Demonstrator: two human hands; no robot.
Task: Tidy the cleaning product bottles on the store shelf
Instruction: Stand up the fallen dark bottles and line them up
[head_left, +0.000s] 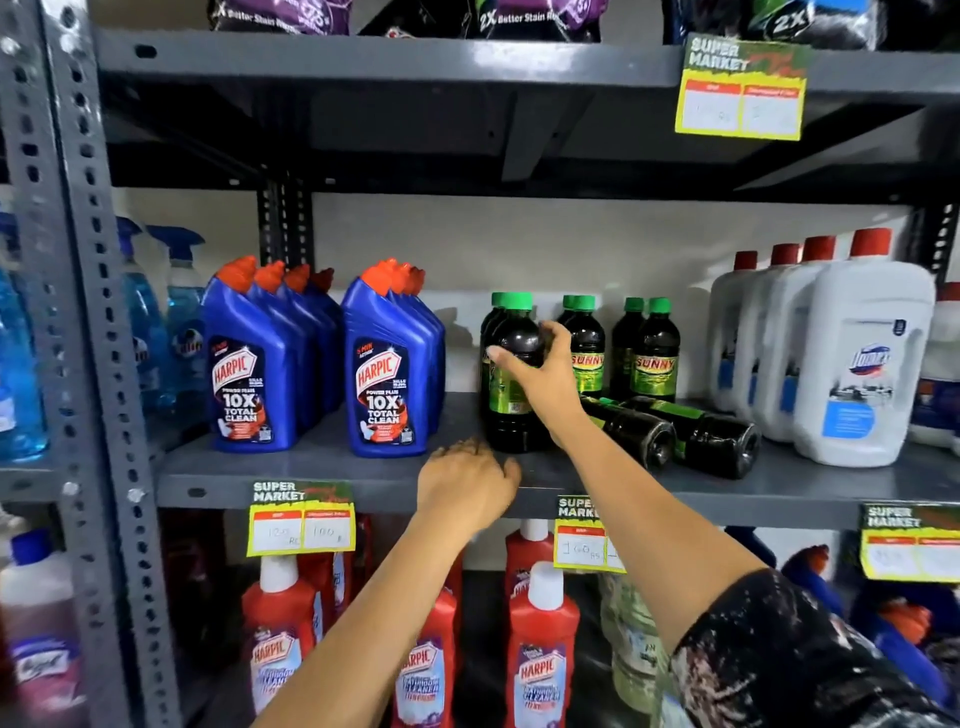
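Right hand (540, 371) wrapped around the shoulder of an upright dark plastic bottle with green cap and yellow-green label (511, 379), probably to square it into its row. Long axis vertical, cap at 12 o'clock. Left hand (467, 483) resting loosely curled on the grey metal shelf (322, 467) lip at 7 o'clock, gripping nothing. Two matching toppled dark bottles (675, 434) at 4 o'clock, long axes horizontal, bases facing outward.

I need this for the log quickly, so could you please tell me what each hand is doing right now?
Left hand: resting on the shelf edge, holding nothing.
Right hand: closed around an upright dark green-capped bottle.
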